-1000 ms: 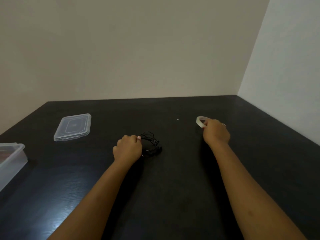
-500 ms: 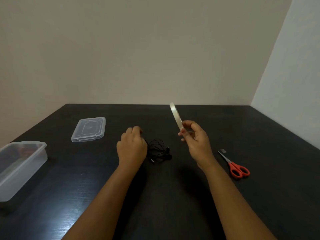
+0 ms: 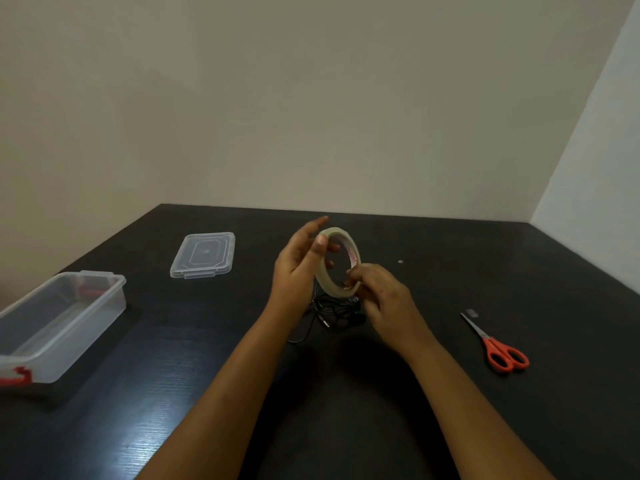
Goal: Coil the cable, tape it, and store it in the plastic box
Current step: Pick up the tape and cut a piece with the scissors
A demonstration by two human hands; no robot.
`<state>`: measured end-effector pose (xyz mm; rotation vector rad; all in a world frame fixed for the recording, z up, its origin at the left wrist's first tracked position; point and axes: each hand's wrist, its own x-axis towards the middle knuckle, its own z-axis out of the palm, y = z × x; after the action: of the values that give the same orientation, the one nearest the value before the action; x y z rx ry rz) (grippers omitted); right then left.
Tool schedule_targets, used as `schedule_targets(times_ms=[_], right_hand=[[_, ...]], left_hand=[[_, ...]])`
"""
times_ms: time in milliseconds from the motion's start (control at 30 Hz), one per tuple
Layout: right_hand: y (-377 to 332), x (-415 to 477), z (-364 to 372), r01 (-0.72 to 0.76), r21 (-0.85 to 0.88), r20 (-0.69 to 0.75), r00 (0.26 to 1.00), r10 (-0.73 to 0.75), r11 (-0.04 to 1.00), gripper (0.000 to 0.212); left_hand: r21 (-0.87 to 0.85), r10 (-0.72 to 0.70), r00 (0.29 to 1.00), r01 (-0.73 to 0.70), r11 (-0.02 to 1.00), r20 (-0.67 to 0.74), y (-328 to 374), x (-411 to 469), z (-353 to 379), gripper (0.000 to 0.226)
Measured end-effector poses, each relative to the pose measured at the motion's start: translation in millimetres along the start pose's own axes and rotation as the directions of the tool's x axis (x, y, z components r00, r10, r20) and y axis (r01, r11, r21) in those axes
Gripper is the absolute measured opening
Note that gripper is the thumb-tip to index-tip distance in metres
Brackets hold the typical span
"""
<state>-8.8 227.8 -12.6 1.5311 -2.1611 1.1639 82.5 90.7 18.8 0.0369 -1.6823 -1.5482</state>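
Observation:
A roll of clear tape (image 3: 352, 255) is held upright above the table's middle. My right hand (image 3: 384, 299) pinches its lower right rim. My left hand (image 3: 299, 266) touches the roll's left side with the thumb on the rim and the fingers stretched out straight. Below both hands the thin black cable (image 3: 332, 311) lies in a loose bundle on the dark table (image 3: 346, 375), with one strand trailing to the left; no hand touches it. The clear plastic box (image 3: 62, 323) stands open at the left edge, with red latches.
The box's clear lid (image 3: 204, 254) lies flat at the back left. Orange-handled scissors (image 3: 498, 348) lie on the right, with a small scrap (image 3: 471, 312) near their tips. A tiny speck (image 3: 400, 261) sits further back. Walls close off the back and the right.
My right hand lifted the tape roll from the table and brought it to the middle. My left hand let go of the cable and rose to the roll.

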Motion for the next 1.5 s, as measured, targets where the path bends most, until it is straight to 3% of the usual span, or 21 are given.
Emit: schedule_targets(times_ms=[333, 567, 733, 967, 1133, 1300, 1500], right_hand=[[5, 1, -7, 0.044, -0.152, -0.142, 0.988, -0.066, 0.987, 0.027], [-5, 7, -11, 0.033, 0.173, -0.38, 0.924, 0.036, 0.984, 0.021], [-5, 5, -9, -0.037, 0.297, -0.242, 0.964, 0.112, 0.954, 0.037], [-9, 6, -11, -0.051, 0.417, -0.208, 0.967, 0.15, 0.907, 0.03], [-9, 8, -11, -0.108, 0.555, -0.203, 0.944, 0.26, 0.825, 0.032], [-13, 8, -10, -0.173, 0.677, -0.096, 0.943, 0.319, 0.715, 0.04], [-18, 6, -3, -0.167, 0.651, -0.054, 0.963, 0.265, 0.74, 0.052]], left_hand=[[0.196, 0.006, 0.996, -0.023, 0.98, 0.09, -1, -3, -1, 0.031], [0.208, -0.025, 0.994, 0.002, 0.978, 0.106, 0, -5, 3, 0.028], [0.223, -0.026, 0.987, -0.01, 0.975, 0.16, -1, -8, 8, 0.028], [0.261, -0.027, 0.98, -0.026, 0.965, 0.195, -1, -11, 16, 0.014], [0.16, -0.055, 0.998, 0.05, 0.986, 0.031, -1, -9, 12, 0.013], [0.001, -0.167, 0.981, 0.168, 0.986, -0.096, -2, -9, 12, 0.014], [-0.17, -0.311, 0.93, 0.28, 0.945, -0.196, -2, -8, 15, 0.015]])
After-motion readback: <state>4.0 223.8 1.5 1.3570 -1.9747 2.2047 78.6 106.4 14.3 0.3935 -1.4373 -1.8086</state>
